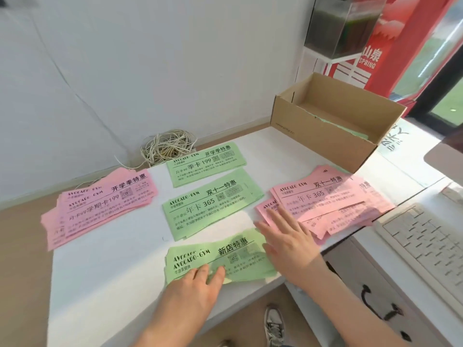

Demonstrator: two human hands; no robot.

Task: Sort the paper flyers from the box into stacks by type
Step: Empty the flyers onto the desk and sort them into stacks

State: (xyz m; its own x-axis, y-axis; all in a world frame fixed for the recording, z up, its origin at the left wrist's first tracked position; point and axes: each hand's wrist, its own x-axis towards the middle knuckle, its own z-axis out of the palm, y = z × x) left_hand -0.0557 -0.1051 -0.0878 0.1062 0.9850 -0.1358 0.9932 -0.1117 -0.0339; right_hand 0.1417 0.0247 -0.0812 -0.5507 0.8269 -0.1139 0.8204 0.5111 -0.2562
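A white surface fills most of the frame. At the upper right stands an open cardboard box. Inside it lie a few green flyers, mostly hidden by the front wall, and their print cannot be read. A white keyboard at the right edge is cut off by the frame.

The sorted flyers lie in five stacks, all headed "AVOCADO·GYM". The left pink stack reads "开学季特惠" and "学期卡199". The right pink stack, loosely fanned, reads "双十一特惠" and "年卡 365". In the centre, the middle green stack has the same "年卡 365" print. The upper green stack reads "季卡 199", and the lower green stack reads "新店特惠". The small lines of text are too blurred to read.

The left hand rests its fingers on the lower green stack; its grip is loose and holds nothing. The right hand lies flat with a wide grip between the lower green stack and the right pink stack.

A tangled cable bundle sits behind the upper green stack.
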